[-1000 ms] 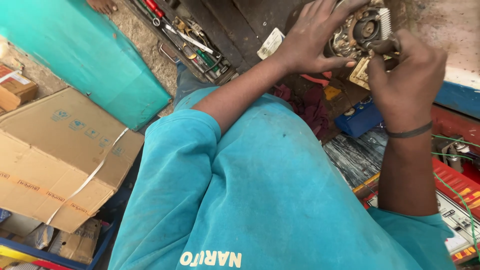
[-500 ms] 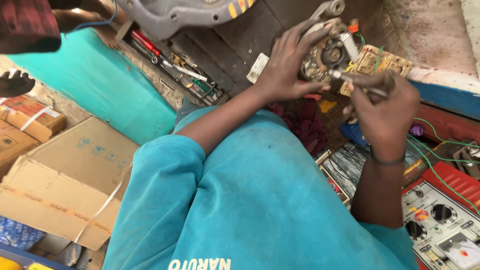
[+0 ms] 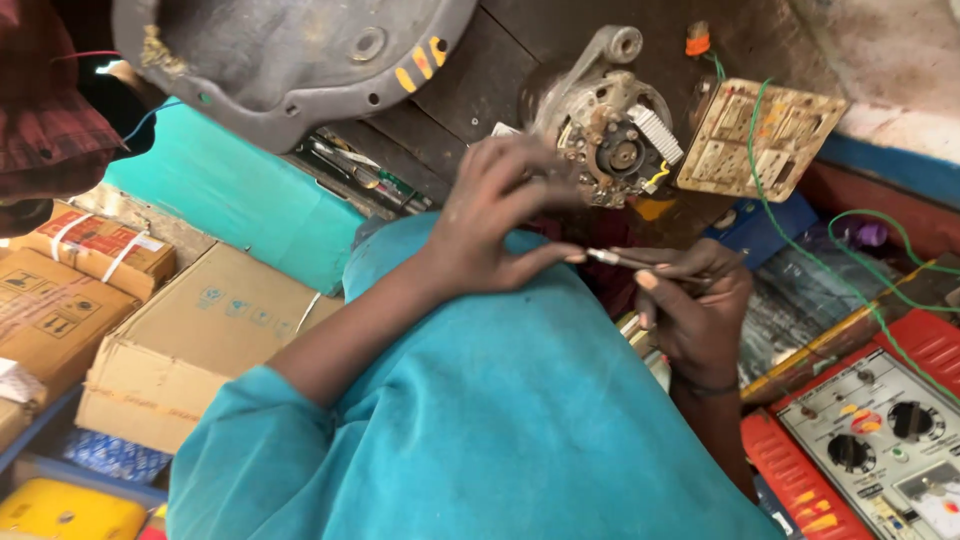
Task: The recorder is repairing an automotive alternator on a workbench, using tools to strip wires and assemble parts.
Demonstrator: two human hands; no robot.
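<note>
Left hand: left hand (image 3: pixel 500 215) reaches from the teal sleeve (image 3: pixel 450 430) toward the alternator; thumb and forefinger are pressed together on the tip of a thin metal tool, the other fingers curled loosely above.
Right hand: right hand (image 3: pixel 690 300) is closed around the shaft of the same tool, thumb laid along it, a dark band at the wrist.
Thin metal tool: thin metal tool (image 3: pixel 625 261) lies nearly level between the two hands, just below the alternator; whether it is a probe or a small screwdriver cannot be told, since most of it is hidden in the right fist.
Alternator: worn grey alternator (image 3: pixel 612 135) sits on the dark workbench (image 3: pixel 480 70) near its far edge, open end with copper parts facing up, mounting ear pointing away; the left fingers are just beside it, perhaps touching its near rim.
Switch plate: cream switch plate (image 3: pixel 760 140) lies just right of the alternator, with a green wire (image 3: pixel 800 250) running from it toward the right edge.
Test meter: red-framed test meter (image 3: pixel 880 430) with black knobs fills the lower right corner.
Grey housing: large grey housing (image 3: pixel 290 60) hangs over the bench's far left end, hand tools (image 3: pixel 360 170) beneath it.
Cartons: brown cartons (image 3: pixel 190 340) stand left of the bench, beside a teal panel (image 3: pixel 230 200).
</note>
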